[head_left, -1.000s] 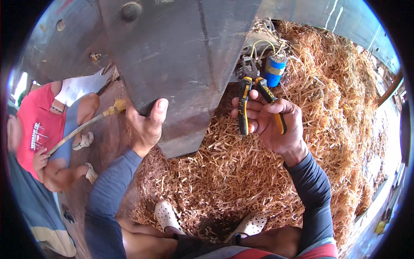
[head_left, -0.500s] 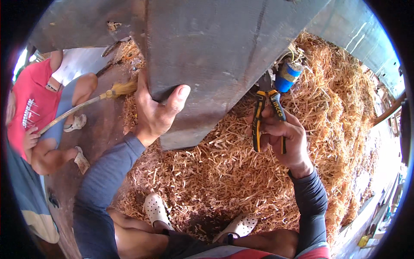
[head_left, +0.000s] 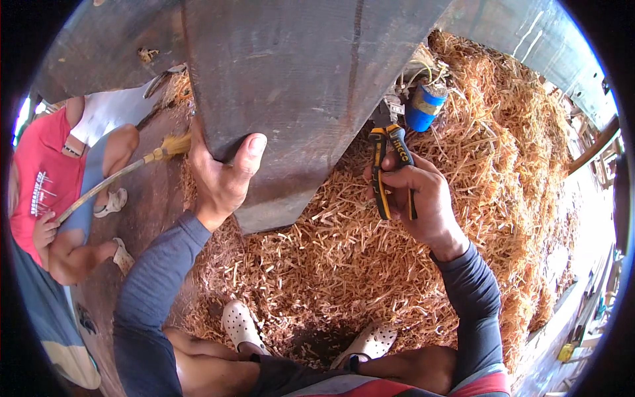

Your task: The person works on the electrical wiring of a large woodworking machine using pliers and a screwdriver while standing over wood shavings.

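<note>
In the right hand [head_left: 426, 198], grasps yellow-and-black pliers [head_left: 378, 149], right of centre, with metal tips pointing far, just left of a blue cylinder with a tan band [head_left: 421, 119]. With the left hand [head_left: 221, 180], clasps the left edge of a dark grey tapering panel [head_left: 284, 99]. Wears 2 white perforated clogs [head_left: 242, 325], near, amid pale brown shavings [head_left: 317, 284].

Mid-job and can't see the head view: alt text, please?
The person's right grip holds black-and-yellow pliers near a tan-banded blue cylinder; the left grip clasps a dark grey tapering panel. Pale brown shavings lie below; at left, another person in red holds a straw broom.
</note>
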Demonstrator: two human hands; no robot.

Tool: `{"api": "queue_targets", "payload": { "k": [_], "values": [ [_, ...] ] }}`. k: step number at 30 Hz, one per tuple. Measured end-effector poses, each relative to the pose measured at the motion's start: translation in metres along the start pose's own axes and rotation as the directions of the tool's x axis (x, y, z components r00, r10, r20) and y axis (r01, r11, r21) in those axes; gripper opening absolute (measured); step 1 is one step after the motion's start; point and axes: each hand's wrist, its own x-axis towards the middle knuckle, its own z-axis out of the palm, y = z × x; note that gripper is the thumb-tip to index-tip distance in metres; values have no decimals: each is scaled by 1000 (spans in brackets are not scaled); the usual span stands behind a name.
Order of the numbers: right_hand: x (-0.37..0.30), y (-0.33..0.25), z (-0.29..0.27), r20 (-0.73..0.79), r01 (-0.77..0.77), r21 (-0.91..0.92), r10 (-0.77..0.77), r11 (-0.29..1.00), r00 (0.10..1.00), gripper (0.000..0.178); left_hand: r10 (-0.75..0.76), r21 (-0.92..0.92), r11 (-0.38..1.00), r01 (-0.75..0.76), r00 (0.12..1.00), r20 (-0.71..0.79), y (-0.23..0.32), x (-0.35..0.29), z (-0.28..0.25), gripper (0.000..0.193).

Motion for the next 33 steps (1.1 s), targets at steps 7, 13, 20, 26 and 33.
{"api": "queue_targets", "payload": {
  "k": [7, 13, 20, 26, 33],
  "values": [
    [-7, -3, -3, -7, 36, 96, -35, 995, 999, 17, 84, 54, 995, -82, 996, -34, -4, -3, 3, 49],
    [0, -7, -25, -13, 48, 215, -46, 975, 999, 17, -78, 51, 996, 80, 997, -24, 1, -6, 0, 53],
    [2, -5, -19, 29, 11, 244, -19, 970, 999, 17, 12, 92, 996, -6, 998, -65, 0, -5, 3, 51],
    [-9, -3, -16, 72, 35, 151, -46, 988, 996, 17, -38, 22, 999, 38, 999, -5, 3, -3, 2, 52],
    [-39, 11, -32, -33, 147, -340, -168, 929, 985, 15, 425, 305, 878, -368, 894, -145, 31, -11, 24, 53]
  ]
}}
